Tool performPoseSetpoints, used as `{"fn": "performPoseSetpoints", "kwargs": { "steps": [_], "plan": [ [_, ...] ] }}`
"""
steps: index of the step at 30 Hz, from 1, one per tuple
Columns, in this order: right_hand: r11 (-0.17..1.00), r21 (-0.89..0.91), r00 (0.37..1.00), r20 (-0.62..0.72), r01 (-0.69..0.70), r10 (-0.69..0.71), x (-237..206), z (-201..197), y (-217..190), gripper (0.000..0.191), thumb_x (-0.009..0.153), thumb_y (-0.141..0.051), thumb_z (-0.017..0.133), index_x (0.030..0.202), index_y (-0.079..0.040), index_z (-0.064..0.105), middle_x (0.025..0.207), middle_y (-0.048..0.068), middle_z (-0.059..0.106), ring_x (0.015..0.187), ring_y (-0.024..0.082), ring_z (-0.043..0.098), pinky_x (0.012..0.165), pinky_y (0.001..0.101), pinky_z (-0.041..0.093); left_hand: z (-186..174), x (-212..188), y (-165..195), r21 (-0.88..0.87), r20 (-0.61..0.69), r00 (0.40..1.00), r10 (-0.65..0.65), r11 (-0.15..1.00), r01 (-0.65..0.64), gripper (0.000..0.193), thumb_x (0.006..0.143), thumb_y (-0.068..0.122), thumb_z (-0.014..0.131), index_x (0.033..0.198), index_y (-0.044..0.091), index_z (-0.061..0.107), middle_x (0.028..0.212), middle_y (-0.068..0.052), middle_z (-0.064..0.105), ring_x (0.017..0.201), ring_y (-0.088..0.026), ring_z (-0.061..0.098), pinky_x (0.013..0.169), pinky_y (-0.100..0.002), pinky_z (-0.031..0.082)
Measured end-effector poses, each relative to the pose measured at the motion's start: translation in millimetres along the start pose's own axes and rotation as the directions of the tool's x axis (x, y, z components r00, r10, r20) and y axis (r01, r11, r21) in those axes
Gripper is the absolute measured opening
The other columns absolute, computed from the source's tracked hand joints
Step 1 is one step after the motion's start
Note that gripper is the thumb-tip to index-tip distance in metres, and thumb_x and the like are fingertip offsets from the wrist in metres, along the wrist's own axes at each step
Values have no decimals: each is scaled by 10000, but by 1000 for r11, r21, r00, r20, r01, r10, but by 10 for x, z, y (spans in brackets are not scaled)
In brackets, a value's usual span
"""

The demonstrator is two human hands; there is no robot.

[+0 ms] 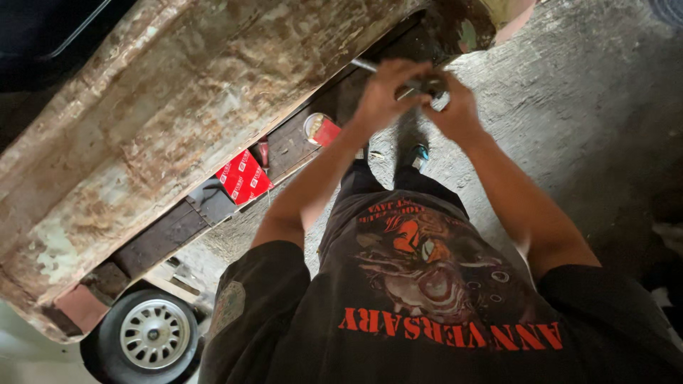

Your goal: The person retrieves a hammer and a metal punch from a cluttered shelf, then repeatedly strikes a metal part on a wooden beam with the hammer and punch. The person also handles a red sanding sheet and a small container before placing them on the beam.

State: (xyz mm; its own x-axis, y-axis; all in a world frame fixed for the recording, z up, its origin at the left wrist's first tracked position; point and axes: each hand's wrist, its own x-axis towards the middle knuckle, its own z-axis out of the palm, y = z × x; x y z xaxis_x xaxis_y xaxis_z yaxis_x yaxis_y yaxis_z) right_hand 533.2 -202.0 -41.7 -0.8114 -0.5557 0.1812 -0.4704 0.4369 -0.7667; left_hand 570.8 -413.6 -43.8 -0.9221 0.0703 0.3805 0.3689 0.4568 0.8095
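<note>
Down at the left, a wheel with a pale hubcap sits under a rusty, peeling bench top; on the dark shelf beneath it lie a red carton and a red tin. Further right, the left hand and right hand meet in front of the chest, both closed around a small metal tool with a thin rod sticking out leftward. Judging by the grip, the work would go best with one hand bracing the piece firmly while the other turns in short, controlled motions, wrists close together. Grey concrete floor spreads to the right.
</note>
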Motion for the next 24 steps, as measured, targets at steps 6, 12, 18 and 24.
{"fn": "performPoseSetpoints", "kwargs": {
  "steps": [6, 12, 18, 24],
  "plan": [
    [838, 546, 951, -250, -15, 179, 25, -509, 152, 618, 841, 200, 706, 1337, -81, 468, 1309, 108, 604, 1236, 260, 662, 1084, 393, 618, -810, 331, -179, 306, -10, 1000, 26, 952, -22, 337, 1014, 334, 844, 1300, 211, 712, 1335, -52, 680, 1331, -237, 602, 1193, -428, 515],
    [820, 511, 886, -463, 259, 8, 326, -711, 405, 400, 885, 228, 560, 1200, -15, 521, 1252, 202, 688, 1048, 246, 665, 926, 365, 564, -876, 537, -144, 472, 182, 982, -61, 881, -33, 564, 949, 331, 848, 1456, 215, 628, 1600, -115, 412, 1506, -327, 321, 1230, -655, 129],
    [945, 232, 897, -428, 229, -112, 414, -636, 366, 325, 960, 233, 668, 1100, -8, 501, 1173, 212, 695, 1055, 277, 715, 971, 401, 595, -595, 714, -172, 614, 347, 911, -221, 788, -42, 741, 990, 480, 692, 1619, 239, 383, 1698, -94, 158, 1571, -337, 103, 1267, -632, 72],
    [915, 363, 899, -439, 174, 4, 379, -585, 353, 223, 992, 195, 640, 1091, 9, 567, 1143, 238, 724, 1041, 273, 732, 905, 388, 634, -575, 696, -160, 674, 365, 907, -211, 732, -101, 691, 1052, 578, 564, 1617, 247, 344, 1718, -69, 133, 1586, -335, 90, 1299, -622, 86]
  ]
}}
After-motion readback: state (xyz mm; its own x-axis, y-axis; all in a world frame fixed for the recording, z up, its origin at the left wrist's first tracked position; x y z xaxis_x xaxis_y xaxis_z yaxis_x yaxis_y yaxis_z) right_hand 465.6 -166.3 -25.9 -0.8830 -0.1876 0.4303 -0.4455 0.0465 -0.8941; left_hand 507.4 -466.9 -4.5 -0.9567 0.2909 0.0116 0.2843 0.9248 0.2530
